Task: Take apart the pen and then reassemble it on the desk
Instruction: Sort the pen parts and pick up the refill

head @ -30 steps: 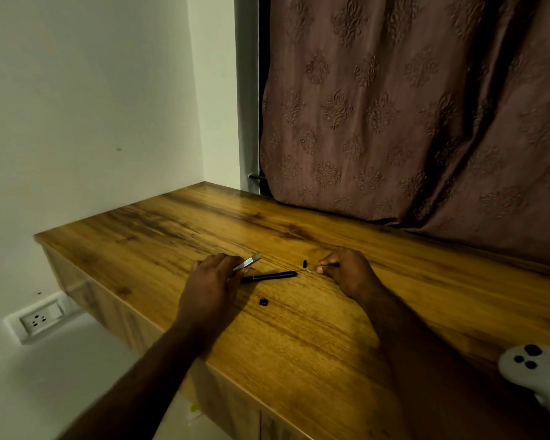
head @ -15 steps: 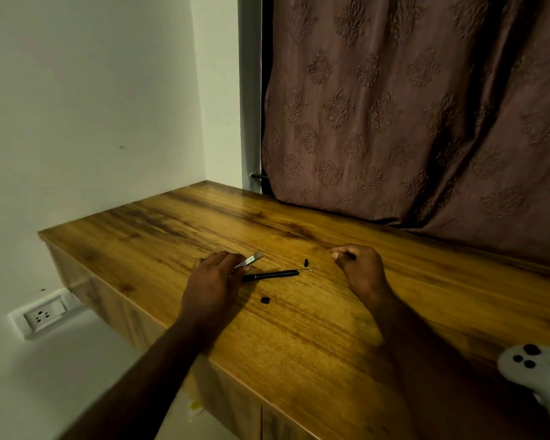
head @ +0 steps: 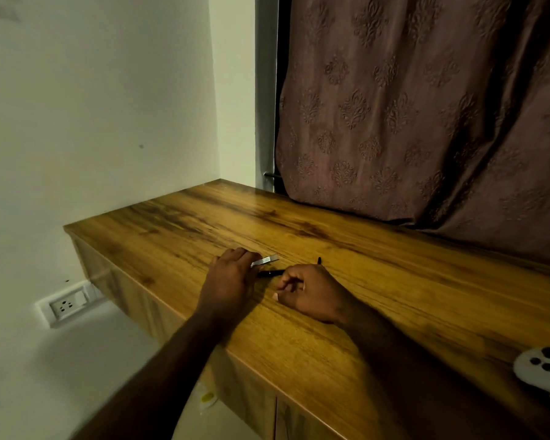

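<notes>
The silver part [head: 266, 260] is held in the left hand [head: 232, 276]; the right hand's [head: 310, 292] grip cannot be told. For reassembly, judged now due, the black barrel [head: 271, 273] must be taken.

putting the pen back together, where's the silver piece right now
Head view, centre: the silver piece sticks out from the left hand, which holds its near end, just beyond the black pen barrel and left of the right hand.

The silver piece [head: 266, 260] is half hidden under the left grip [head: 232, 276]. The black barrel [head: 270, 273] runs behind the right grip [head: 310, 292], whose contents cannot be told.
</notes>
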{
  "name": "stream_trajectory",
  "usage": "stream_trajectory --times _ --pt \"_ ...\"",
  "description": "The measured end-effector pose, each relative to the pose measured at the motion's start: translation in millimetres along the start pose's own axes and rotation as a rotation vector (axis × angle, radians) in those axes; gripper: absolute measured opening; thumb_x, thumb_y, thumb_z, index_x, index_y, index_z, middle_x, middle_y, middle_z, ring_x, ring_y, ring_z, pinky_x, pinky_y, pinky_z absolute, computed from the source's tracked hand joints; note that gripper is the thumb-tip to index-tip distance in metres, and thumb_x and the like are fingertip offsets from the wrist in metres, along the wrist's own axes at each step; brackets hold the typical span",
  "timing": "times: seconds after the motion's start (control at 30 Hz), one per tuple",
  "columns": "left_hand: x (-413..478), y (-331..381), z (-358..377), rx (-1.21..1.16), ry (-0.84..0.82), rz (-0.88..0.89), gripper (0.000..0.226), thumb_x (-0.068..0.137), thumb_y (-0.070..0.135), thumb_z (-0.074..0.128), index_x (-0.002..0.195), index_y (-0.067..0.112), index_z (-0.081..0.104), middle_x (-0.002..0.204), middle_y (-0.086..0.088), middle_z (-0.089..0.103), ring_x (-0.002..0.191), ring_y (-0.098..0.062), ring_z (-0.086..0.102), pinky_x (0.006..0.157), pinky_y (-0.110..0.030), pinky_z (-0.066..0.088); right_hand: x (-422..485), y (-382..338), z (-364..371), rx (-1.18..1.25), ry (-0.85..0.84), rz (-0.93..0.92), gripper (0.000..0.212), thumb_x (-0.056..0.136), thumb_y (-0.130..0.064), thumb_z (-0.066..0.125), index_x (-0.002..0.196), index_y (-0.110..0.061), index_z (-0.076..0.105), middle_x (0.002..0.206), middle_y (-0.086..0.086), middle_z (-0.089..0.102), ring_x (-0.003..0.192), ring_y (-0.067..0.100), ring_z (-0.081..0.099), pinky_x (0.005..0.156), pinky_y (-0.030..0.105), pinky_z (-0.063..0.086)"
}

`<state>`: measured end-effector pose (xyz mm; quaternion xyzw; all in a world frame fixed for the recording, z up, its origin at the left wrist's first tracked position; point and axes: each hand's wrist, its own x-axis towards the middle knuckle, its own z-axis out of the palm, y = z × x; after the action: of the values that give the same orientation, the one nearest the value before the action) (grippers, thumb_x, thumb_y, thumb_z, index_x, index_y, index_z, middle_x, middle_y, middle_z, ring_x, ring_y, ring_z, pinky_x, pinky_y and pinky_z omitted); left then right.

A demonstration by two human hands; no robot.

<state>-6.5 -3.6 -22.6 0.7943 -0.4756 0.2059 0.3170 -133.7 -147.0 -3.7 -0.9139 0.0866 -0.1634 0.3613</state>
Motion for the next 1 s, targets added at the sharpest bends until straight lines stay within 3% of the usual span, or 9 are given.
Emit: stream_trajectory --times 0.17,0.47,0.6,0.73,0.83,1.0 --pt "0 2 -1 -0.008 0.005 -0.011 0.026 0.089 0.019 0.049 0.111 0.017 0.063 0.101 -0.003 0.065 0.093 -0.022 0.057 0.079 -0.041 0.048 1 -2 -3 -0.114 -0.053 -0.034 0.014 0.079 -0.021 0.074 0.092 -0.016 0.075 0.082 -0.016 0.058 0.075 -0.003 0.056 0.066 0.013 0.042" --pt "1 4 -3 -0.014 0.022 -0.005 0.025 0.089 0.021 0.049 0.109 0.017 0.064 0.1 -0.003 0.066 0.091 -0.02 0.057 0.079 -0.04 0.049 1 0 -5 0.011 0.013 0.049 0.004 0.085 -0.016 0.067 0.084 -0.02 0.067 0.078 -0.011 0.064 0.071 0.001 0.056 0.066 0.022 0.044" --pt "1 6 -5 -0.036 0.025 0.005 0.032 0.09 0.033 0.042 0.106 0.017 0.064 0.096 -0.003 0.066 0.088 -0.02 0.057 0.077 -0.04 0.049 5 -1 -7 0.371 0.144 0.152 0.008 0.088 -0.008 0.064 0.085 -0.015 0.066 0.072 0.006 0.066 0.062 0.016 0.062 0.059 0.032 0.054" --pt "0 4 -4 -0.036 0.013 0.01 0.03 0.091 0.036 0.045 0.106 0.019 0.064 0.097 0.0 0.066 0.089 -0.018 0.057 0.078 -0.039 0.048 9 -7 -14 0.723 0.278 0.197 0.012 0.087 -0.001 0.062 0.091 -0.011 0.068 0.082 0.011 0.07 0.068 0.016 0.07 0.064 0.024 0.057" --pt "1 1 -1 -0.015 0.009 0.013 0.021 0.093 0.03 0.053 0.108 0.021 0.064 0.098 0.001 0.065 0.09 -0.016 0.055 0.078 -0.039 0.048 10 -11 -13 0.795 0.306 0.193 0.018 0.086 0.003 0.061 0.094 -0.012 0.069 0.085 0.008 0.071 0.072 0.012 0.071 0.069 0.019 0.057" --pt "0 4 -2 -0.019 0.012 0.041 0.029 0.091 0.039 0.045 0.103 0.021 0.065 0.092 0.002 0.065 0.084 -0.016 0.055 0.072 -0.038 0.047 9 -15 -11 0.801 0.33 0.169 0.017 0.085 0.003 0.064 0.097 -0.007 0.066 0.09 0.015 0.069 0.065 0.011 0.07 0.056 0.017 0.053"
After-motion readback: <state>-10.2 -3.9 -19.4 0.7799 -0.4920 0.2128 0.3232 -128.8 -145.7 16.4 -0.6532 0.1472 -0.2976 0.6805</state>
